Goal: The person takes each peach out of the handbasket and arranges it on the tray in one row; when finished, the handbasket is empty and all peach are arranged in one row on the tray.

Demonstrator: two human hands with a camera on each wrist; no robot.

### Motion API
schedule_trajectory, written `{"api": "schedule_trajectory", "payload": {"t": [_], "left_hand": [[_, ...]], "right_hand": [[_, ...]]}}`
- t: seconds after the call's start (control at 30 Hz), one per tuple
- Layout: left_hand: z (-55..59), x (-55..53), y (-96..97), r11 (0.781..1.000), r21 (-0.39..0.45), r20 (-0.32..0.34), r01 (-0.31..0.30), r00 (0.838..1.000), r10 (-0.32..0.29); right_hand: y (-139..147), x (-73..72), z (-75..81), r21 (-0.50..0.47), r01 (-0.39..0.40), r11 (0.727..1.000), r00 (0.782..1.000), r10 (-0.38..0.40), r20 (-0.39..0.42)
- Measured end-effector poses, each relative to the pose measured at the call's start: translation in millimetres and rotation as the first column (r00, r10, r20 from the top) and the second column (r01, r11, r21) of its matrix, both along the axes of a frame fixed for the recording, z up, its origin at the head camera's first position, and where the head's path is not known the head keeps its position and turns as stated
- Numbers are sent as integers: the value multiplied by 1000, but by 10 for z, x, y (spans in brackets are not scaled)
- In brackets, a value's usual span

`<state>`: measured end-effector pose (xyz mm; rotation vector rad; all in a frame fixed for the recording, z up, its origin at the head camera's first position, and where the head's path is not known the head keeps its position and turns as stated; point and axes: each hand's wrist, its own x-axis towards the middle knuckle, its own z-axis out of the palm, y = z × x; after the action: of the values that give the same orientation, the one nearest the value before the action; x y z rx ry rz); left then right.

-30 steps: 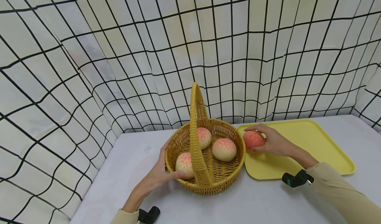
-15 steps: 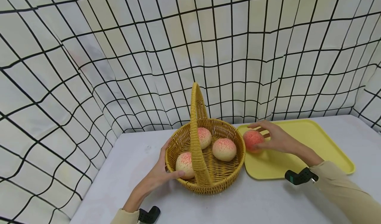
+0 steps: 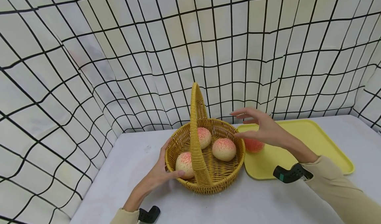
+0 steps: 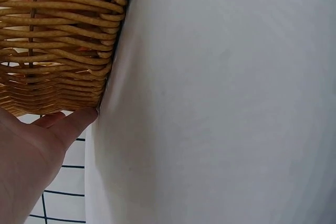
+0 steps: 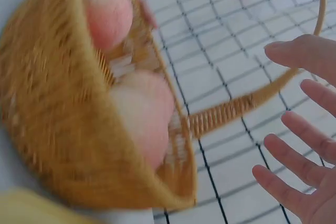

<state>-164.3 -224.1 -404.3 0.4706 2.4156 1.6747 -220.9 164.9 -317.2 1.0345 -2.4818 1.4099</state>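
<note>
A yellow wicker basket (image 3: 220, 186) with a tall arched handle stands on the table, holding three pale peaches with pink tops: a front-left peach (image 3: 184, 164), a back peach (image 3: 204, 137) and a right peach (image 3: 224, 149). My left hand (image 3: 162, 169) holds the basket's left side, thumb at the rim and fingers along the outer wall. In the left wrist view, fingertips touch low on the weave. My right hand (image 3: 266, 128), fingers spread and holding nothing, is raised above a redder peach (image 3: 254, 147), which lies on the yellow tray (image 3: 309, 144) and is partly hidden by the hand.
The white table (image 3: 238, 204) carries the basket and, to its right, the tray close beside it. A white backing with black netting (image 3: 166, 52) rises behind and to the left. Black wrist devices (image 3: 293, 173) sit below both hands.
My right hand has let go of the redder peach at the tray's left end, opened its fingers and risen up and leftward. The left hand and basket have stayed put.
</note>
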Motion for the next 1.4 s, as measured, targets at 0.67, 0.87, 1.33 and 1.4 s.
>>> {"api": "schedule_trajectory", "payload": {"t": [0.67, 0.87, 1.33, 1.4], "left_hand": [[8, -25, 13, 1000, -11, 18, 3, 1000, -3], [24, 0, 5, 1000, -16, 14, -10, 1000, 10], [9, 4, 3, 1000, -9, 17, -16, 1000, 16], [5, 1, 5, 1000, -7, 17, -15, 1000, 15]], "right_hand": [[-618, 16, -412, 160, -90, 983, 995, 81, 62], [-628, 3, -443, 180, -124, 976, 991, 115, 62], [-693, -14, -401, 322, -229, 919, 971, 192, 144], [-711, -11, -393, 335, -231, 914, 969, 184, 164]]}}
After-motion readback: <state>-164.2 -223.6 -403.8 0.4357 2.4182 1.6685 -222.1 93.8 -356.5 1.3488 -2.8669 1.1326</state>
